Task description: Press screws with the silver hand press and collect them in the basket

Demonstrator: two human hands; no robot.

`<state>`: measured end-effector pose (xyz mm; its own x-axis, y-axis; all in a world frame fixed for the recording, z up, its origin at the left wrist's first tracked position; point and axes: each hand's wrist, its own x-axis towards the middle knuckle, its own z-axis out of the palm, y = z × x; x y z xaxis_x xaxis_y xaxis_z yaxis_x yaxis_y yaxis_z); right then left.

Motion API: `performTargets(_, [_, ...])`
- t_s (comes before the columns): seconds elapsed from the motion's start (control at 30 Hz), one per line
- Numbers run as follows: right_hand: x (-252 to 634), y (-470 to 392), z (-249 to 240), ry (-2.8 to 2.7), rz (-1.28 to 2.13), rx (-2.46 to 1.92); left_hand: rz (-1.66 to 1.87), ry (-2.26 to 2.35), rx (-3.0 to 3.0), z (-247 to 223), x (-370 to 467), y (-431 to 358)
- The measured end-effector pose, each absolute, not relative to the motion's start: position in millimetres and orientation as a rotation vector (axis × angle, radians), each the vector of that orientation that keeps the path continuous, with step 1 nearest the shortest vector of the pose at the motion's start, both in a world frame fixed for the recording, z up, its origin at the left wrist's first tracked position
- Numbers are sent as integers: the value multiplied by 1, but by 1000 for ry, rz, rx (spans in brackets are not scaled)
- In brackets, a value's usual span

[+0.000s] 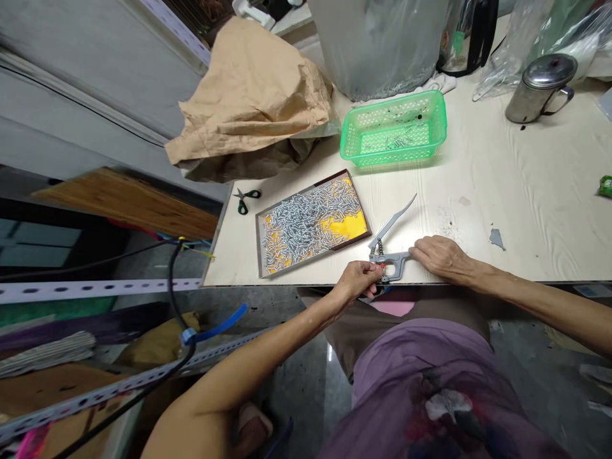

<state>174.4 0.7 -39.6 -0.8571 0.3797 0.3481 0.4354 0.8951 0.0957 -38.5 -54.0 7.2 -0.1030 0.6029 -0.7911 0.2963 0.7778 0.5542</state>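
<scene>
You are working at the near edge of the counter [526, 210], with a small metal hand press [389, 252] sitting right at that edge in front of you. Your left hand [358, 280] is reaching up from below the counter edge, its fingers [373, 275] pinching together at the front end of the press, beside the red spot on its nose; whatever small piece they may be gripping there is too small to make out. Your right hand [442, 256] is lying flat on the counter, its fingers pressing down on the rear end of the press body, palm down and not curled around anything. The long curved lever of the press is standing raised, pointing up and away toward the green basket [394, 127].

Just to the left of the press, a shallow tray [312, 222] with a yellow bottom is holding a heap of small silver screws [301, 220]. A pair of scissors [245, 199] is lying beside the tray's far left corner. The green basket is sitting farther back, with a few screws inside. A crumpled brown paper bag [253, 95] is slumping at the back left, and a steel mug [542, 86] is standing at the back right.
</scene>
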Motion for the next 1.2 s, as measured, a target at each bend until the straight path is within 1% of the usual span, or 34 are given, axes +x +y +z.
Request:
performTargets(0.2, [173, -1, -40, -2812, -67, -686, 217, 1740, 741, 5, -40, -52])
performTargets(0.33, [175, 5, -32, -2886, 178, -784, 231, 1734, 691, 2, -41, -50])
performTargets(0.43, [176, 24, -28, -2888, 331, -768, 268, 1718, 685, 0, -43, -52])
performTargets(0.67, [161, 65, -30, -3022, 268, -783, 286, 1724, 701, -6, -46, -54])
performTargets(0.9, [160, 57, -22, -3046, 216, -831, 267, 1760, 687, -2, -42, -53])
performTargets(1.03, [166, 52, -20, -3012, 244, -860, 222, 1787, 714, 3, -38, -51])
performTargets(1.13, [169, 45, -18, -2989, 248, -919, 123, 1821, 906, 6, -39, -56])
performTargets(1.2, [169, 39, -16, -2957, 245, -944, 145, 1880, 1257, 7, -38, -61])
